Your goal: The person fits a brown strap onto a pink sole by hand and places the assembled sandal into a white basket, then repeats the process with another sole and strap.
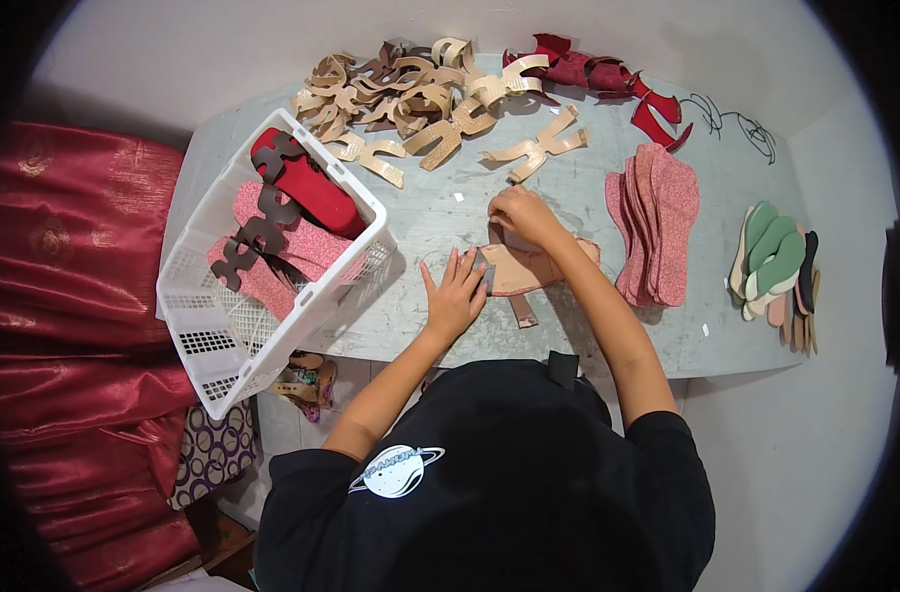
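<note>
A shoe insole (534, 268), tan face up with a pinkish edge, lies crosswise on the table in front of me. A grey patch covers its left end. My left hand (457, 296) rests flat there, fingers spread, the fingertips touching the patch. A dark strap passes under the insole; one strap end (523, 312) sticks out on the near side. On the far side, my right hand (526, 215) is closed in a pinch on the strap's other end. My right forearm crosses over the insole's right part and hides some of it.
A white plastic basket (371, 202) with strapped pink insoles and a red sole stands left. Gold and brown cut straps (455, 128) are piled at the back, red straps (598, 74) beside them. Stacked pink insoles (657, 227) and green-topped soles (775, 252) lie right.
</note>
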### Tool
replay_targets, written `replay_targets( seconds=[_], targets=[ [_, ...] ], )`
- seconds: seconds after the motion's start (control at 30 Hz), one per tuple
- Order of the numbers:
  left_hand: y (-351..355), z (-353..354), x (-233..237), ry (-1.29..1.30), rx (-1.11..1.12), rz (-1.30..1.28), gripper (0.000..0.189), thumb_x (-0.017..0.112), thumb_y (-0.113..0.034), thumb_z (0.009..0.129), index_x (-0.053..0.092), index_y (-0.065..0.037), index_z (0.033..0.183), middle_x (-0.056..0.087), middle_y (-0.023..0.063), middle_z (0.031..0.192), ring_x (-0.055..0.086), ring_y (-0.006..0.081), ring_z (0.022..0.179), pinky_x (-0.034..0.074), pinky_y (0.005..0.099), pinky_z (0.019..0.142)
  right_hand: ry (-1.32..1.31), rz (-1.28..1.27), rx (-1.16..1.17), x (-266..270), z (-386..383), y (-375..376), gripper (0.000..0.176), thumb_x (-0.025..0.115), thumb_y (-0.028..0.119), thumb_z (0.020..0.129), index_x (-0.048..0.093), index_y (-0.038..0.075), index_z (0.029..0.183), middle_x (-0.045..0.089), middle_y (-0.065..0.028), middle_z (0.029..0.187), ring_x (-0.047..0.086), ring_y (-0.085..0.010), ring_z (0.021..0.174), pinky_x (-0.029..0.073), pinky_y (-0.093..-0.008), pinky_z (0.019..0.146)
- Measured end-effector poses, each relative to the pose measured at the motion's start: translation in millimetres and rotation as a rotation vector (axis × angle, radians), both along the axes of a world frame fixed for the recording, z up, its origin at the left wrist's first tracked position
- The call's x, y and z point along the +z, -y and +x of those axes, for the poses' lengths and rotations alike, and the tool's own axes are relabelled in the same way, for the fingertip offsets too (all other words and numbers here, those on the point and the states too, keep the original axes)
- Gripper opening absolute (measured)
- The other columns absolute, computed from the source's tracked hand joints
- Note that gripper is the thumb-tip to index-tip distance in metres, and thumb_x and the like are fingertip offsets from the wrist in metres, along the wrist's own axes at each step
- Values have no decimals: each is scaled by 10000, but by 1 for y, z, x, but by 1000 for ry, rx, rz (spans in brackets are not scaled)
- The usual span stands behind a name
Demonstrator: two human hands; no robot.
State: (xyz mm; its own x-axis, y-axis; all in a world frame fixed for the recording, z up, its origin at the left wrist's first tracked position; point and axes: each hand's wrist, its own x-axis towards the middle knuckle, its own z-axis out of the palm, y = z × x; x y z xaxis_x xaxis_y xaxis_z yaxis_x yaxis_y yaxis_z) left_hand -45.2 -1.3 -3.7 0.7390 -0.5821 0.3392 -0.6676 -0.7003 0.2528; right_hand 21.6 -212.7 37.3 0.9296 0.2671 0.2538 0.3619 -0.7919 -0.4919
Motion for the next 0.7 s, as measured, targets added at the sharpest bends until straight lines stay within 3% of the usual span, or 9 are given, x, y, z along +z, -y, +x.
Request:
replay_targets(
  seconds=[0.23, 0.43, 0.7],
  targets=[
    [-1, 2, -3, -22, -21, 14, 332, 571, -269, 796, 584, -150, 1105, 429, 29, 1345, 341, 273, 1274, 37, 698, 956, -131, 64, 37, 11, -8, 0, 123, 644, 139, 747, 613, 65, 840, 647, -99, 766, 620, -286, 696, 479, -363, 614],
    [-1, 1, 0, -33, -28, 3, 333, 567, -263, 806, 577, -139, 1115, 418, 29, 1352, 333, 309, 1273, 43, 707, 946, -199, 222, 43, 5, -11, -4, 189, 640, 129, 752, 630, 17, 903, 644, -140, 774, 621, -296, 718, 485, -355, 645],
    [-5, 2, -1, -87, -26, 35, 370, 553, -317, 830, 548, -166, 1167, 384, 15, 1378, 295, 324, 1291, 27, 709, 942, -194, 136, 94, 6, -17, 0, 172, 628, 169, 762, 651, 14, 832, 638, -155, 790, 604, -313, 760, 477, -380, 676]
  ],
)
